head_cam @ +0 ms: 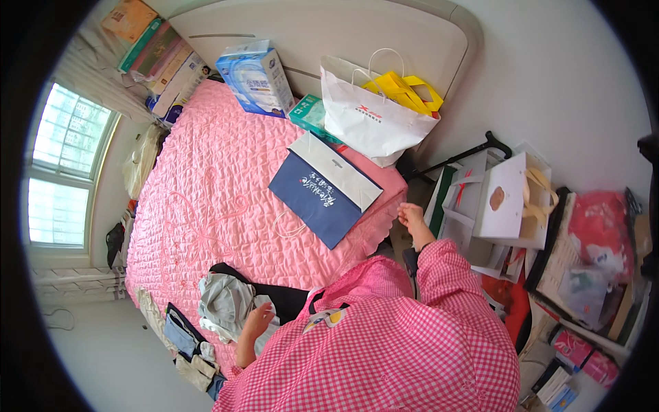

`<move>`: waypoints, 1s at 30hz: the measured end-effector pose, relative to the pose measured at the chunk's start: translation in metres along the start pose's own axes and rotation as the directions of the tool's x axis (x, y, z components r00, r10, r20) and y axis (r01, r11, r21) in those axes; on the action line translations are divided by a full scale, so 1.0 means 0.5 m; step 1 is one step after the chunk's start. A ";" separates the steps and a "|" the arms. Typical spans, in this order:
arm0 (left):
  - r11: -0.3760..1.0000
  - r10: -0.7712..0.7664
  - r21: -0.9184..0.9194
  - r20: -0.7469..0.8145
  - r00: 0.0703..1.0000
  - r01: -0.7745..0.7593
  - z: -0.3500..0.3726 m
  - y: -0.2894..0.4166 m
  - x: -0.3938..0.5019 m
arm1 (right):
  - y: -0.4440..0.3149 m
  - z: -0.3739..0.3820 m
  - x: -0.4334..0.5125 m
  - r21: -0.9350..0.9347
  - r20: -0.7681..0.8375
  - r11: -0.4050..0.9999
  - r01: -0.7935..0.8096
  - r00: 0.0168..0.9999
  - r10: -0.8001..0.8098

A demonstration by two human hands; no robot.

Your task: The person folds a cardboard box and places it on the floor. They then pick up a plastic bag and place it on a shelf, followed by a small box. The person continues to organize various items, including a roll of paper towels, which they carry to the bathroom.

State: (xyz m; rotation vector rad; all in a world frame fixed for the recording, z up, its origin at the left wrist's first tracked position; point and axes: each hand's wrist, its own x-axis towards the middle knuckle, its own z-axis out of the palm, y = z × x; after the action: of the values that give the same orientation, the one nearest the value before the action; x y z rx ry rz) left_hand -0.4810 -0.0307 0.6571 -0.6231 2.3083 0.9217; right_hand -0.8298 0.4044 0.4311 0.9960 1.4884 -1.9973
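Observation:
My left hand [258, 319], its fingers loosely bent, is over a crumpled pale grey garment [226, 301] on the bed's near left part; whether it touches the cloth I cannot tell. Dark cloth [288, 298] lies beside that garment. Past the right edge of the bed is my right hand [411, 216], fingers curled; whether it holds anything is unclear. A navy paper bag [314, 193] with a white folded band lies flat on the pink quilted bedspread [206, 154], its cord handle towards the left. Both my sleeves are pink gingham.
At the headboard [329, 26] stand a blue-white package [252, 82], a green box [311, 116] and a large white paper bag [370, 118] with a yellow bag. Right of the bed are a black walking cane [463, 154] and white gift bags [502, 206]. Folded clothes [183, 332] lie lower left.

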 end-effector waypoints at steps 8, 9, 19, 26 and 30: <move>0.996 -0.060 -0.072 -0.085 0.995 0.054 0.009 0.163 0.111 | -0.053 -0.002 0.355 -0.186 0.016 0.971 0.151 0.988 -0.151; 0.991 -0.095 -0.097 -0.037 0.995 0.091 0.005 0.171 0.112 | -0.058 0.013 0.391 -0.290 0.024 0.934 0.210 0.977 -0.212; 0.961 -0.259 -0.100 -0.003 0.966 0.258 0.042 0.197 0.101 | -0.120 0.011 0.419 -0.804 0.400 0.548 0.230 0.891 0.214; 0.936 -0.297 -0.194 0.011 0.955 0.294 0.068 0.229 0.130 | -0.148 0.038 0.419 -0.949 0.230 0.304 0.080 0.838 0.496; 0.927 -0.294 -0.237 0.021 0.956 0.290 0.072 0.239 0.146 | -0.132 0.014 0.417 -0.817 0.329 0.553 0.164 0.920 0.214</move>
State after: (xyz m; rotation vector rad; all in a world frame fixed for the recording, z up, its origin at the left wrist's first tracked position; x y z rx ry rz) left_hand -0.5941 0.0586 0.6430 -1.0472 2.0563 1.0562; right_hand -1.0116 0.4309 0.3123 0.1601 1.8394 -1.0613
